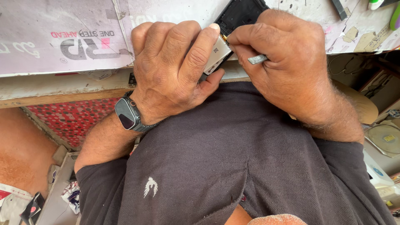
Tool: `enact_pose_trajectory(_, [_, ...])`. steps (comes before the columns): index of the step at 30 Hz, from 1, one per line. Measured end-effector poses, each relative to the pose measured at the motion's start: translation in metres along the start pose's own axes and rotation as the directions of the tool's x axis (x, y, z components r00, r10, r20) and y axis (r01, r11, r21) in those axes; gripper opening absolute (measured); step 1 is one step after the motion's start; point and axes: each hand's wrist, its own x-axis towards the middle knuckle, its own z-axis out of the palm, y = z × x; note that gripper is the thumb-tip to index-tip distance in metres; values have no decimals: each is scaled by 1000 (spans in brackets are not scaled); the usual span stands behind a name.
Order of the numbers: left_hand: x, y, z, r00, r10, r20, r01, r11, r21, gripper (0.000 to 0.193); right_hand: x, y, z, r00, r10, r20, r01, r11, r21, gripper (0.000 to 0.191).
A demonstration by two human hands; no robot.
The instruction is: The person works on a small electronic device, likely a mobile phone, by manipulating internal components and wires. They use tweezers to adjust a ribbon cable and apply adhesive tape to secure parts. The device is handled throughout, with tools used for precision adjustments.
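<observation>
Over the workbench edge (62,89), left hand (171,71) grips one opened phone (233,21); right hand (287,62) pinches one metal tool (257,59).

Matt black plastic phone (239,12); shiny metal tweezers (257,59); worn paper-covered bench (62,41).

Worn grey printed sheet (62,37) covers the workbench (54,89); red dotted panel (71,118) below it. Dark smartwatch (126,113) on wrist. Disc (384,138) at right, green marker (396,18) top corner.
</observation>
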Motion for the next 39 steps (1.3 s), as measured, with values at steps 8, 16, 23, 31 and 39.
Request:
enact_pose_trajectory(8, [0,0,-1,1000,-15,6,15,1000,-13,67,-3,3,3,999,54,-2,-54,996,75,13])
enact_pose_trajectory(16, [2,1,-3,1000,-23,19,23,999,-22,62,-6,3,8,995,96,-25,-93,990,107,11])
enact_pose_trajectory(23, [5,1,-5,999,-21,46,22,1000,-18,61,-5,4,11,995,92,-40,-89,993,78,12])
enact_pose_trajectory(31, [6,1,-5,998,-26,53,27,999,-18,59,-5,3,9,997,69,-31,-67,996,58,12])
enact_pose_trajectory(39, [6,1,-4,999,-12,43,13,1000,-21,54,-1,-1,4,1000,22,-13,-22,1000,-10,20])
